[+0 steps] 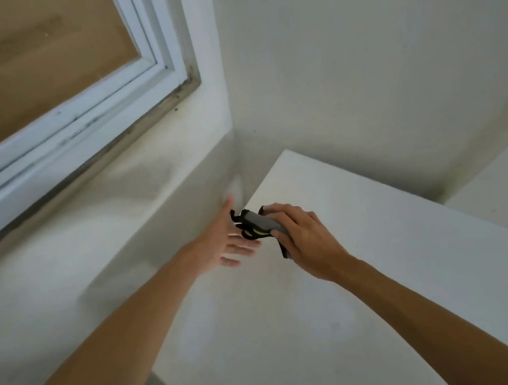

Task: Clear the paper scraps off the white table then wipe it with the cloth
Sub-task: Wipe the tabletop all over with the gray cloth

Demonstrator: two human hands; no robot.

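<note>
Scraps absent from worktop (380, 273); wiping under way. Right hand (304, 237) grips cloth (262, 226) at far-left corner, left hand (229, 242) spread beside it.

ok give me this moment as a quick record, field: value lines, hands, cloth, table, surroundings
left hand: left hand open, fingers spread, at the table's left edge beside the cloth
right hand: right hand grips the cloth
cloth: grey cloth with black and yellow parts, bunched, at the table edge
table: white table, no paper scraps visible
surroundings: window upper left, wall corner behind
</note>
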